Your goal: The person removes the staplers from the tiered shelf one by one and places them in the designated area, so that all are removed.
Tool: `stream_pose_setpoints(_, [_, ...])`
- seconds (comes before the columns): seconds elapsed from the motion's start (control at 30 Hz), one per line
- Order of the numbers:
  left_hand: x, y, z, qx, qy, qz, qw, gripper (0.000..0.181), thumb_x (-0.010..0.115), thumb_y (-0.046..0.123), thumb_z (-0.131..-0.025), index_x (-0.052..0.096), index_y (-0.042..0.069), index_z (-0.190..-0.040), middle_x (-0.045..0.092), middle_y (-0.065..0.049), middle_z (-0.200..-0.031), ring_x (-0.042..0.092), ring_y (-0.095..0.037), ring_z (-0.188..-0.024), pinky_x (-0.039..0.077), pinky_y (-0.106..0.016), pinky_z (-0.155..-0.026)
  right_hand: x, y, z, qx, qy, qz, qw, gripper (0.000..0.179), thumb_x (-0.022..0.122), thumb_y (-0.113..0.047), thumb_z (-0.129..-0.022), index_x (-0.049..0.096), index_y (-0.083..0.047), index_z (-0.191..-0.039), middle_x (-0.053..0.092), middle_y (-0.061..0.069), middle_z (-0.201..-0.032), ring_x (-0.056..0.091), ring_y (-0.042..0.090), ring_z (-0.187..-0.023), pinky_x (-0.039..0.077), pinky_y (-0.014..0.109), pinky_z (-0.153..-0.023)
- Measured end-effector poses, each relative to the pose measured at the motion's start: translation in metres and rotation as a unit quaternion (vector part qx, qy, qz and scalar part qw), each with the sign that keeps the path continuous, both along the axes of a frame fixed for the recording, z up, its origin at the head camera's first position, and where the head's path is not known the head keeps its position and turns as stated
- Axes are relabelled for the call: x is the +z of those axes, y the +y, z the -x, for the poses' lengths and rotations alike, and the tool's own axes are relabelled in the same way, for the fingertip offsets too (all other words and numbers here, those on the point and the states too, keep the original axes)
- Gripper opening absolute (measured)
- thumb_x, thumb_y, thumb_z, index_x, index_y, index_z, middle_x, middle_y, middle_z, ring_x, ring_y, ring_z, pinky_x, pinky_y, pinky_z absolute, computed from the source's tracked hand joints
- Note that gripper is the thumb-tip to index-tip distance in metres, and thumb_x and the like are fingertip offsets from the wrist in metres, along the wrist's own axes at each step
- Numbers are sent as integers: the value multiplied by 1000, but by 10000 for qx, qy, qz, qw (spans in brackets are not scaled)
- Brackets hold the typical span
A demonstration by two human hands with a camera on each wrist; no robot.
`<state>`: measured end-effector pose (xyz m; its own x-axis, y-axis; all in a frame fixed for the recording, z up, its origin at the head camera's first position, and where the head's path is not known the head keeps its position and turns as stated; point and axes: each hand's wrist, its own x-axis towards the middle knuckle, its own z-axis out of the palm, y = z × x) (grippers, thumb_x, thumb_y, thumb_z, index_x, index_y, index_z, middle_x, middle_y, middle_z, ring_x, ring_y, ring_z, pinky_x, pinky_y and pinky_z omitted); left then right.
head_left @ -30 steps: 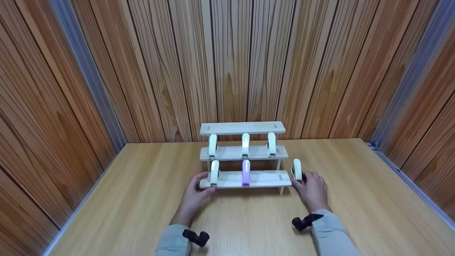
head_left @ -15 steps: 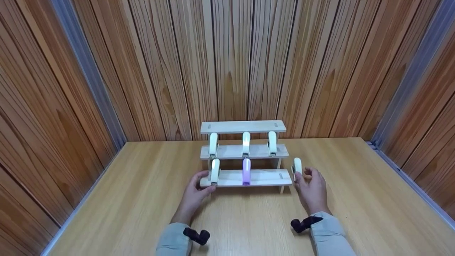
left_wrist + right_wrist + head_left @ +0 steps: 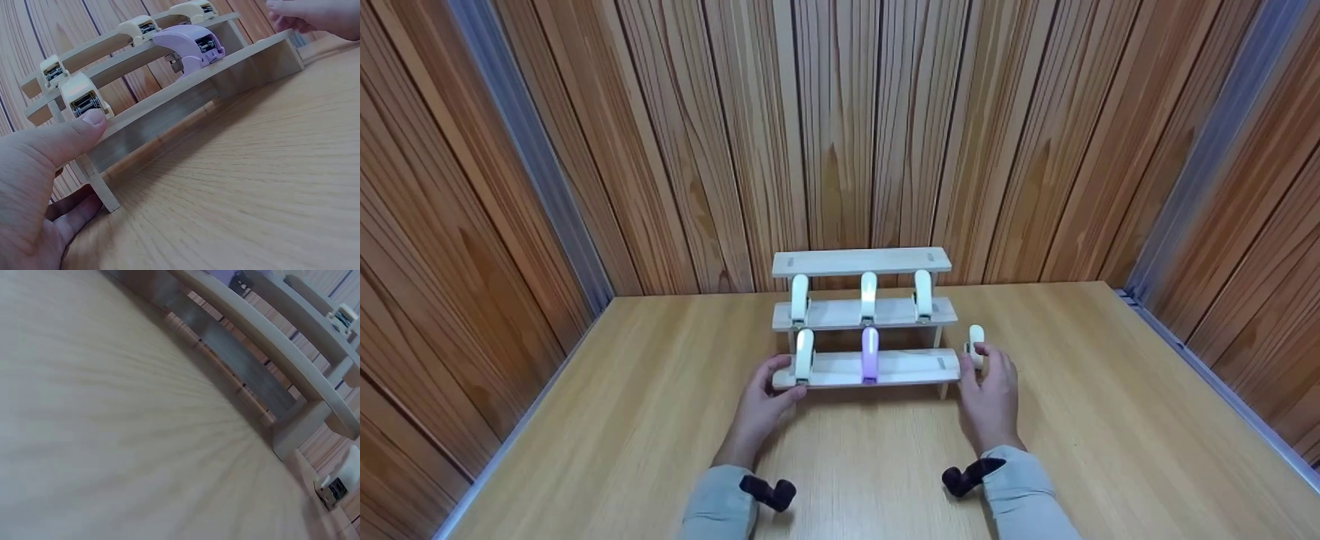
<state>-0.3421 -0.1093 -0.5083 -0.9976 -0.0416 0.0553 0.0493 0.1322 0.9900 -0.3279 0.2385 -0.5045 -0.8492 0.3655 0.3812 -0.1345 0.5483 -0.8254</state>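
A pale wooden three-tier rack [image 3: 840, 315] stands on the table. My left hand [image 3: 761, 409] grips its lower left end, thumb [image 3: 93, 121] along the front edge beside a cream stapler [image 3: 84, 95]. A small arched purple stapler [image 3: 870, 356] sits mid-length on that lowest board. Another cream stapler [image 3: 975, 337] stands just right of the rack; the right wrist view shows this stapler [image 3: 340, 481] low beside the rack's leg. My right hand [image 3: 990, 386] is at this stapler, thumb and fingers apart on either side, the thumb near the board's right end.
Three more cream staplers, at the left [image 3: 799, 300], centre [image 3: 868, 298] and right [image 3: 922, 296], line the middle board. Above them runs the top board [image 3: 861, 260]. Wood-patterned panels [image 3: 840, 135] rise behind the table [image 3: 877, 457].
My right hand has shifted left towards the rack, its thumb passing to the left side of the stapler there. The left hand keeps its grip. The head view has shifted slightly.
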Motion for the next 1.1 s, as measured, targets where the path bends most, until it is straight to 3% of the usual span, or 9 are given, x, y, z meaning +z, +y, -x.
stream_pose_setpoints(0.3, [0,0,1,-29,-25,162,9999,57,81,18,-86,57,20,-138,30,-9,-163,19,-36,-153,21,-58,-120,1,-23,0,169,97,-287,9994,54,51,-47,-104,51,-5,-137,50,15,-138,44,33,-132,40,54,-109])
stream_pose_setpoints(0.63, [-1,-1,-1,-31,-7,147,9999,57,80,17,-87,57,21,-138,36,-7,-160,21,-34,-152,20,-58,-120,1,-53,-2,385,410,-726,9958,43,58,-38,-103,56,-10,-135,55,12,-139,45,32,-137,37,53,-113])
stream_pose_setpoints(0.87, [-1,0,0,-34,17,159,9999,57,80,16,-87,57,20,-138,36,-8,-161,20,-35,-152,18,-59,-121,-1,-68,-3,563,745,-1066,9899,42,60,-38,-102,59,-10,-132,62,7,-131,49,27,-133,18,50,-123])
stream_pose_setpoints(1.1, [-1,0,-1,31,17,135,9999,56,80,15,-87,57,20,-138,34,-8,-162,19,-35,-153,17,-59,-121,0,-82,-4,708,668,-1219,9878,43,64,-37,-99,60,-8,-130,64,8,-130,52,30,-132,11,52,-124])
